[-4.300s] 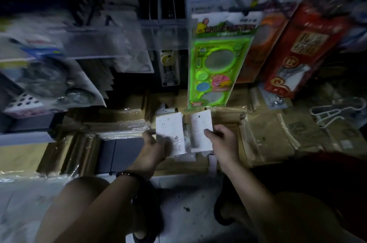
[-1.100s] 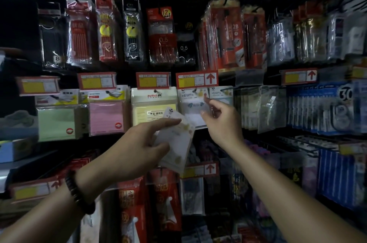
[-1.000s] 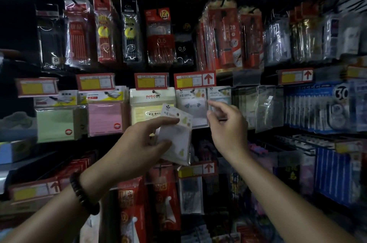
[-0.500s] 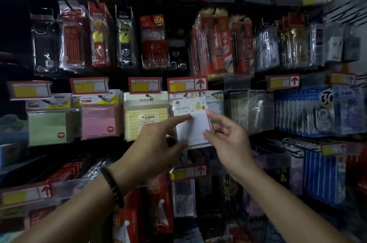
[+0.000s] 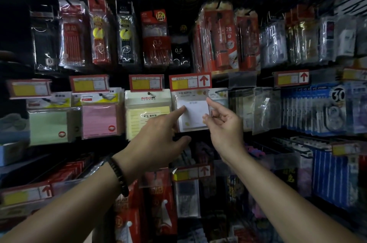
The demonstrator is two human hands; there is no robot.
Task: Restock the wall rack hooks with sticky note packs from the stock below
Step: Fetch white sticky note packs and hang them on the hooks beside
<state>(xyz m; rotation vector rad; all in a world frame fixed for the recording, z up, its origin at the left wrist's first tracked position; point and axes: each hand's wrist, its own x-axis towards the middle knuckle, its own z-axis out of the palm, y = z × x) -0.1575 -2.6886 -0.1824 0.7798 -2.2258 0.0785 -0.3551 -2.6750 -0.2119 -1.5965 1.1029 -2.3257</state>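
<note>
White sticky note pack (image 5: 195, 115) hangs between the fingers: left hand (image 5: 156, 139) spread apart, index tip touching its left side; right hand (image 5: 224, 127) thumb and index at its right edge, grip unclear. Price tag (image 5: 189, 82) directly above them; yellow pack (image 5: 147, 115) leftward.

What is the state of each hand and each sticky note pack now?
white pack, hangs upright, touched by both hands.
left hand, open, forefinger on the white pack's face.
right hand, open, forefinger and thumb at its right edge.
yellow pack, hangs upright.
pink pack, hangs upright.
</note>
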